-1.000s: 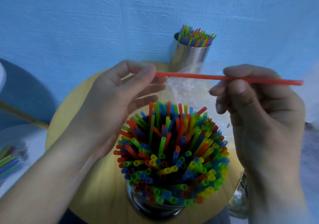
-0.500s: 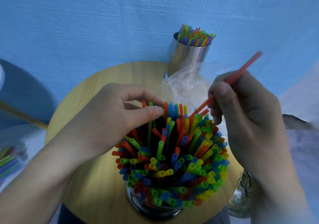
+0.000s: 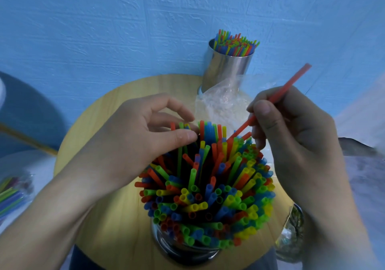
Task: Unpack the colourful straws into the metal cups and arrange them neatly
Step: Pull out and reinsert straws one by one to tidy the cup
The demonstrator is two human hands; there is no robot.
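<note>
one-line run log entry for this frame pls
right hand: pinching red straw, tip at near cup bundle | left hand: fingers parting straws | far cup: filled | empty bag: between cups

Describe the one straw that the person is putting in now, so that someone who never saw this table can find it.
On the round wooden table, find the near metal cup crammed with colourful straws. The right hand hovers over its far edge. The red straw in that grip slants up to the right, far above the others, with only its lower tip among them.
</note>
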